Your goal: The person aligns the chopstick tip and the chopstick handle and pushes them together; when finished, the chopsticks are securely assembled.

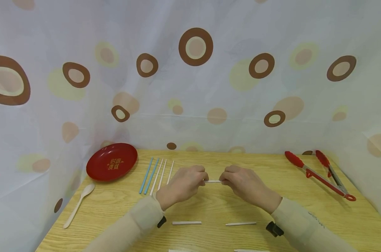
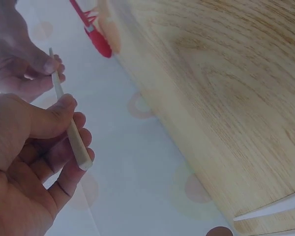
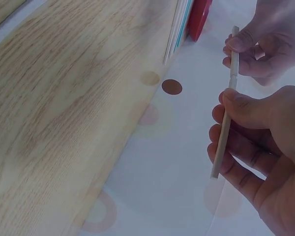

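A pale chopstick [image 1: 213, 181] is held level above the wooden table, one end in each hand. My left hand [image 1: 184, 182] pinches its left part between thumb and fingers; my right hand [image 1: 248, 185] pinches the other part. In the right wrist view a crack-like mark crosses the chopstick [image 3: 221, 147] between the hands, and it bends slightly there. Its blunt end [image 2: 84, 163] juts past the fingers in the left wrist view. Nearer me lie two short white stick pieces [image 1: 187, 223], [image 1: 240, 223], side by side and apart.
Left of my hands lie two blue chopsticks [image 1: 146, 175] and three white ones [image 1: 162, 175]. A red plate [image 1: 97, 164] and a pale spoon [image 1: 75, 210] are further left. Red-tipped tongs [image 1: 324, 179] lie at right. More white pieces [image 1: 251, 250] show at the bottom edge. A patterned curtain [image 1: 196, 133] stands behind.
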`<act>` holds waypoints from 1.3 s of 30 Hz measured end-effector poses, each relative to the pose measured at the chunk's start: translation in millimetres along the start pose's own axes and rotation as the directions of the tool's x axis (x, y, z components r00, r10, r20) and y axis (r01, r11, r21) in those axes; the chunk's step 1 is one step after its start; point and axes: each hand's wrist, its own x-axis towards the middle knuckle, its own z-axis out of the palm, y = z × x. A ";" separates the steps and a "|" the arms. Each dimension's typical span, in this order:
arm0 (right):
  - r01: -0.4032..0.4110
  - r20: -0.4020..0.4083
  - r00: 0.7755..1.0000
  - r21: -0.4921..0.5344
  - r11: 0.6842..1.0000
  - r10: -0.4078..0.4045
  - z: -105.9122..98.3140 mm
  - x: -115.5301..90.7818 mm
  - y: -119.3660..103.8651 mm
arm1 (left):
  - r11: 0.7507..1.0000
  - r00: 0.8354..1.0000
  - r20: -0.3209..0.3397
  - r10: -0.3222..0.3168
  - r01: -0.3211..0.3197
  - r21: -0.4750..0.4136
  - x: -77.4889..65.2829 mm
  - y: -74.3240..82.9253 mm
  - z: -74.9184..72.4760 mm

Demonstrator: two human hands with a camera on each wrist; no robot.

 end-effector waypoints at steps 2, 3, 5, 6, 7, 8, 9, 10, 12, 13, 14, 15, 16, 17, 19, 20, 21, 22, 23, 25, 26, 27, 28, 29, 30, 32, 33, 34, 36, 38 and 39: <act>0.003 0.011 1.000 0.014 1.000 -0.003 -0.8 0.3 -0.1 | 1.000 1.000 -0.007 0.021 -0.021 0.006 -0.3 -0.2 0.5; 0.004 0.017 1.000 0.022 1.000 -0.005 -1.1 0.4 -0.1 | 0.999 0.999 -0.009 0.032 -0.032 0.007 -0.5 -0.2 0.7; 0.009 0.026 1.000 0.036 0.999 -0.010 -2.0 0.9 -0.3 | 0.999 0.999 -0.015 0.052 -0.052 0.015 -0.9 -0.5 1.0; 0.012 0.029 0.999 0.042 0.999 -0.013 -2.3 1.1 -0.4 | 0.998 0.998 -0.019 0.060 -0.060 0.019 -0.8 -0.7 1.5; 0.014 0.031 0.999 0.045 0.999 -0.015 -2.5 1.4 -0.5 | 0.998 0.997 -0.024 0.067 -0.067 0.019 -0.6 -0.9 2.0; 0.017 0.031 0.999 0.045 0.999 -0.018 -2.8 1.7 -0.7 | 0.997 0.997 -0.029 0.072 -0.072 0.016 -0.3 -1.0 2.6; 0.019 0.027 0.999 0.045 0.999 -0.020 -3.0 1.9 -0.9 | 0.997 0.996 -0.035 0.076 -0.076 0.011 0.1 -1.2 3.3; 0.022 0.023 0.999 0.045 0.999 -0.023 -3.3 2.2 -1.1 | 0.997 0.996 -0.044 0.080 -0.079 0.003 0.4 -1.2 4.0; 0.028 0.014 0.999 0.043 0.999 -0.028 -3.7 3.1 -1.5 | 0.996 0.994 -0.063 0.086 -0.087 -0.014 0.8 -1.0 5.3; 0.031 0.009 0.999 0.043 0.999 -0.032 -3.8 3.6 -1.9 | 0.996 0.993 -0.073 0.088 -0.090 -0.024 0.9 -0.9 5.7; 0.034 0.004 0.999 0.042 0.999 -0.035 -4.0 4.1 -2.0 | 0.995 0.992 -0.084 0.090 -0.093 -0.033 1.0 -0.6 5.9; 0.037 0.000 0.999 0.042 0.998 -0.037 -4.3 4.5 -2.4 | 0.995 0.991 -0.096 0.093 -0.097 -0.039 1.1 -0.5 6.1; 0.041 -0.003 0.999 0.041 0.998 -0.041 -4.6 4.9 -2.7 | 0.994 0.989 -0.109 0.095 -0.101 -0.044 1.1 -0.2 5.9; 0.042 -0.004 0.999 0.041 0.998 -0.042 -5.2 5.3 -3.2 | 0.993 0.988 -0.121 0.099 -0.105 -0.046 1.1 0.1 5.6; 0.042 -0.006 0.999 0.042 0.998 -0.042 -6.1 5.8 -4.1 | 0.992 0.984 -0.142 0.103 -0.111 -0.052 1.3 0.8 4.8; 0.040 -0.006 0.999 0.041 0.998 -0.039 -6.6 6.3 -4.6 | 0.992 0.983 -0.153 0.105 -0.114 -0.050 1.4 0.7 3.7; 0.037 -0.004 0.999 0.041 0.998 -0.037 -7.0 6.9 -5.1 | 0.992 0.981 -0.161 0.107 -0.115 -0.046 1.4 0.7 2.8; 0.034 -0.005 0.999 0.041 0.999 -0.034 -7.2 7.5 -5.5 | 0.992 0.980 -0.167 0.108 -0.116 -0.043 1.4 0.6 1.9; 0.030 -0.005 1.000 0.045 0.999 -0.029 -7.4 8.0 -5.8 | 0.993 0.980 -0.170 0.107 -0.115 -0.040 1.3 0.5 1.1; 0.022 -0.004 1.000 0.057 0.998 -0.022 -7.5 8.3 -6.5 | 0.993 0.980 -0.169 0.106 -0.114 -0.038 1.1 0.4 0.1; 0.018 -0.001 1.000 0.066 0.998 -0.018 -7.5 8.2 -6.8 | 0.993 0.980 -0.168 0.105 -0.113 -0.037 1.1 0.5 0.1; 0.015 0.005 1.000 0.075 0.997 -0.015 -7.6 7.9 -7.1 | 0.993 0.981 -0.166 0.105 -0.113 -0.041 1.0 0.5 0.2; 0.014 0.007 1.000 0.085 0.996 -0.014 -7.4 7.7 -7.2 | 0.992 0.981 -0.164 0.105 -0.114 -0.045 0.9 0.4 0.4; 0.012 0.010 1.000 0.092 0.996 -0.013 -7.3 7.4 -7.2 | 0.992 0.981 -0.163 0.106 -0.115 -0.049 0.7 0.3 0.6; 0.012 0.013 1.000 0.097 0.995 -0.013 -7.2 7.3 -7.4 | 0.992 0.981 -0.163 0.106 -0.116 -0.055 0.8 0.2 1.0; 0.016 0.015 1.000 0.099 0.995 -0.017 -6.9 7.1 -7.4 | 0.991 0.980 -0.165 0.109 -0.120 -0.059 0.9 0.1 1.4; 0.018 0.019 1.000 0.096 0.995 -0.020 -6.8 7.0 -7.3 | 0.991 0.981 -0.163 0.109 -0.120 -0.060 0.7 0.1 1.4; 0.023 0.018 1.000 0.090 0.996 -0.025 -6.2 6.9 -7.1 | 0.991 0.981 -0.159 0.107 -0.118 -0.060 0.8 0.1 1.5; 0.032 0.023 0.999 0.077 0.996 -0.034 -5.3 6.5 -6.7 | 0.993 0.985 -0.139 0.101 -0.108 -0.045 0.9 0.5 1.6; 0.038 0.033 0.999 0.054 0.998 -0.040 -3.9 5.4 -5.9 | 0.996 0.992 -0.100 0.081 -0.084 -0.028 0.3 1.6 1.5; 0.042 0.039 0.998 0.034 0.999 -0.043 -3.5 5.6 -5.7 | 0.997 0.995 -0.074 0.068 -0.069 -0.018 0.4 2.0 1.2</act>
